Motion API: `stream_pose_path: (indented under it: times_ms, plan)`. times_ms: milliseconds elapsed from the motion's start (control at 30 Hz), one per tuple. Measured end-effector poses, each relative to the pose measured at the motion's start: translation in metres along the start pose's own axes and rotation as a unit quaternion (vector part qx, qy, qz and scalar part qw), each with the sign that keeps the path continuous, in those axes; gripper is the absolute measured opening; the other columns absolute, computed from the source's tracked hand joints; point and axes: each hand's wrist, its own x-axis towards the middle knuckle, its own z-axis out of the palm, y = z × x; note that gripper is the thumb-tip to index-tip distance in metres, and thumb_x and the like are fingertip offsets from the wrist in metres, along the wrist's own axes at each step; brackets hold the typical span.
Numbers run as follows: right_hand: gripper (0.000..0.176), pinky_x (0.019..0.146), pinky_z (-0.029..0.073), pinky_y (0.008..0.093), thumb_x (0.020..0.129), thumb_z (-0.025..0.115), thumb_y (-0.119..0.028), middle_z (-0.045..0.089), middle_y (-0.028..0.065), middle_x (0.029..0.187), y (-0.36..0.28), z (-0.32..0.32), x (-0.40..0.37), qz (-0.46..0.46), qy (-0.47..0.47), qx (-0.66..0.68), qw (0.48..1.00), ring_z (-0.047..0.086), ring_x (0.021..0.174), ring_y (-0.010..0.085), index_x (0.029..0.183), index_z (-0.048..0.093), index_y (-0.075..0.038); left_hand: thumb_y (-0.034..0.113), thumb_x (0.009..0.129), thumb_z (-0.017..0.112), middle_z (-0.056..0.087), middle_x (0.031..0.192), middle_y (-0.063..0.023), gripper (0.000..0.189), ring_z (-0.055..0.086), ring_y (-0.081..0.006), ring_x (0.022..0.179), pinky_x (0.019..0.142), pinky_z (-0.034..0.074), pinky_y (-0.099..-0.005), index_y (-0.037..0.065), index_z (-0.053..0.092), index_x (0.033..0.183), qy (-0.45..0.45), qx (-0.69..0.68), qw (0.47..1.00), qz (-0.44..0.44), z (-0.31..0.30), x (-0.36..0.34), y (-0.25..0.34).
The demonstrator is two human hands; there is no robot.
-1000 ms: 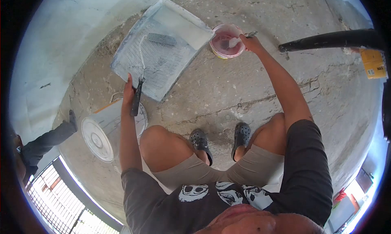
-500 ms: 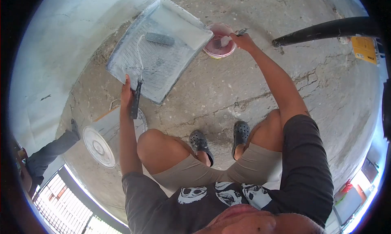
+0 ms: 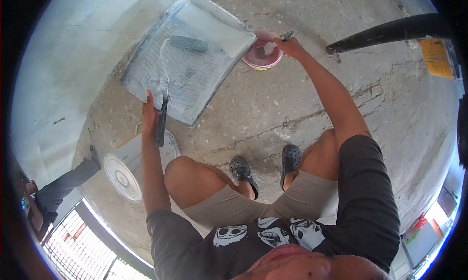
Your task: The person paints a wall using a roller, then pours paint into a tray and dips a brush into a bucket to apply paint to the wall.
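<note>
Plainly, the right hand (image 3: 291,47) is closed round the brush (image 3: 269,48), which reaches into the pot (image 3: 259,63) just beside it; the left hand (image 3: 150,115) grips the tray (image 3: 195,72) at its near edge, thumb uppermost, other fingers hidden, the roller (image 3: 189,43) lying beyond, handle beside that hand

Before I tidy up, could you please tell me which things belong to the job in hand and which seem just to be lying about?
Seemingly in use:
paint tray
paint roller
paintbrush
small pink-stained bucket

Probably just lying about:
large white bucket
yellow box
black tube
</note>
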Motion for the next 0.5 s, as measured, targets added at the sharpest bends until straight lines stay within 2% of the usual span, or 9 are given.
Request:
stream_pose_path:
  times_ms: [133, 200, 500]
  plan:
    - [0.053, 0.065, 0.051, 0.0355, 0.076, 0.062, -0.051, 0.068, 0.0144, 0.073, -0.001, -0.004, -0.002, 0.003, -0.006, -0.002, 1.000, 0.067, 0.071, 0.0248, 0.075, 0.070, 0.001, 0.059, 0.089, 0.050, 0.045, 0.064, 0.0054, 0.058, 0.034, -0.0036, 0.049, 0.042, 0.024, -0.0217, 0.004, 0.059, 0.105, 0.012, 0.009, 1.000, 0.025, -0.002, -0.005, 0.007]
    - [0.053, 0.063, 0.051, 0.0350, 0.076, 0.062, -0.052, 0.067, 0.0135, 0.070, -0.001, -0.005, -0.004, 0.001, -0.008, 0.003, 1.000, 0.067, 0.068, 0.0240, 0.073, 0.070, 0.001, 0.060, 0.089, 0.049, 0.041, 0.060, 0.0067, 0.057, 0.034, -0.0034, 0.048, 0.041, 0.024, -0.0217, 0.004, 0.060, 0.099, -0.012, 0.106, 0.992, 0.071, -0.002, -0.010, 0.012]
    - [0.052, 0.058, 0.050, 0.0340, 0.077, 0.060, -0.055, 0.065, 0.0112, 0.062, 0.007, 0.000, 0.008, -0.007, -0.013, 0.016, 1.000, 0.064, 0.059, 0.0218, 0.065, 0.070, -0.004, 0.061, 0.089, 0.048, 0.043, 0.060, 0.0062, 0.057, 0.035, -0.0042, 0.048, 0.043, 0.027, -0.0225, 0.005, 0.060, 0.093, 0.024, 0.028, 0.997, 0.066, 0.018, -0.031, 0.040]
